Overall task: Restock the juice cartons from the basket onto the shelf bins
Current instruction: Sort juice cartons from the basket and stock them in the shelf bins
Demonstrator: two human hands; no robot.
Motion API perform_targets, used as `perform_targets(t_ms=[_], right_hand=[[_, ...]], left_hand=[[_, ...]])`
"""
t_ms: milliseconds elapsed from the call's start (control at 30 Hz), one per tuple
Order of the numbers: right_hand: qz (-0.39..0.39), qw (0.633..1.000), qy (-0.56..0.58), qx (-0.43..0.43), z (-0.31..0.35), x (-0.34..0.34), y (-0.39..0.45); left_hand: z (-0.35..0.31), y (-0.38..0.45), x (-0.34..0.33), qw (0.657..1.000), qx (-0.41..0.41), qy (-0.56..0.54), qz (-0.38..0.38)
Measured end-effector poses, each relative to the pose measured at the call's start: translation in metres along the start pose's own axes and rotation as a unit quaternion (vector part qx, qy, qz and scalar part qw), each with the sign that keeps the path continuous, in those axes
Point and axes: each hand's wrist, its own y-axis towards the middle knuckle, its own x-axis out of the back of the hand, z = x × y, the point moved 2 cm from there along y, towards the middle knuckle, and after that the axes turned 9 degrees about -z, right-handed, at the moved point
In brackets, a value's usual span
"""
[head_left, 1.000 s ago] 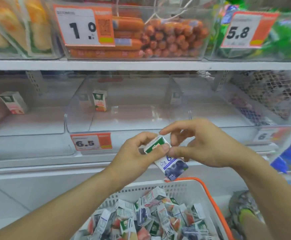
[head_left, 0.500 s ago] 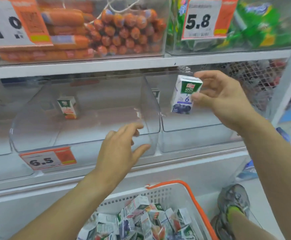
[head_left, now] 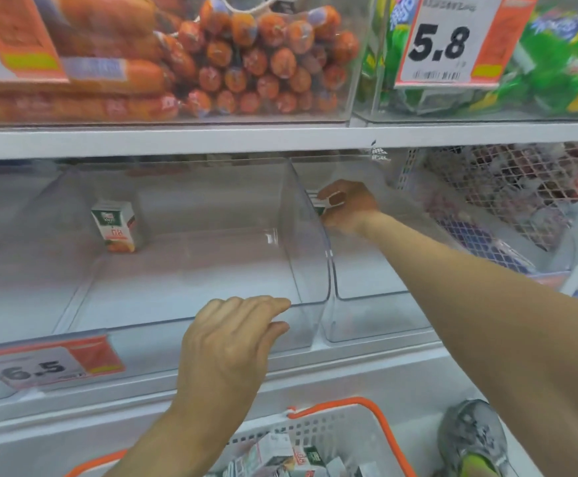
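Half a second ago our right hand (head_left: 344, 204) held the blueberry carton up at the mouth of the right-hand bin (head_left: 377, 294); now that arm reaches deep inside, and the juice carton (head_left: 316, 203) sits far back in the bin, close against the clear wall it shares with the middle bin (head_left: 191, 315). Our right grip is still on it: the fingers curl over the carton's top and side, and only a sliver of its white and green shows past the wall, so we cannot tell whether its base already rests on the bin floor. Our left hand (head_left: 232, 342) has risen a little from where it hovered and now lies with relaxed, nearly straight fingers on the front lip of the middle bin, holding nothing. In that middle bin one orange carton (head_left: 117, 225) stands upright near the back, apart from everything else. Below, the basket (head_left: 346, 406) with its orange rim still shows a jumble of cartons (head_left: 280, 457), though only its top edge is in view. We judge this placement nearly complete: the carton has gone from carried to positioned, and what remains is to let go of it and draw the arm back out. With so many cartons left in the basket, the restocking as a whole looks barely begun.
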Motion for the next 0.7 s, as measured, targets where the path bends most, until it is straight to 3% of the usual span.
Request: perform_targets(t_ms=[133, 267, 400, 467, 533, 600, 700], right_hand=[[0.003, 0.999, -0.041, 0.002, -0.001, -0.005, -0.001], [-0.025, 0.999, 0.024, -0.007, 0.009, 0.017, -0.024], [-0.096, 0.992, 0.031, 0.075, 0.025, 0.066, -0.087], [-0.101, 0.989, 0.077, 0.074, 0.031, 0.086, -0.135], [-0.078, 0.987, 0.129, 0.052, 0.032, 0.096, -0.185], [-0.035, 0.988, 0.147, 0.028, 0.028, 0.090, -0.227], [0.129, 0.985, 0.106, -0.041, 0.009, 0.055, -0.268]], left_hand=[[0.000, -0.001, 0.000, 1.000, 0.001, -0.006, 0.003], [0.000, -0.001, 0.002, 1.000, 0.010, -0.019, 0.022], [-0.003, 0.000, 0.007, 0.998, 0.033, -0.032, 0.052], [-0.010, -0.002, 0.019, 0.998, 0.021, -0.048, 0.045], [-0.022, -0.004, 0.033, 0.998, -0.013, -0.057, 0.016], [-0.031, -0.015, 0.042, 0.995, -0.031, -0.089, 0.042], [-0.033, -0.052, 0.041, 0.970, 0.002, -0.113, 0.215]])
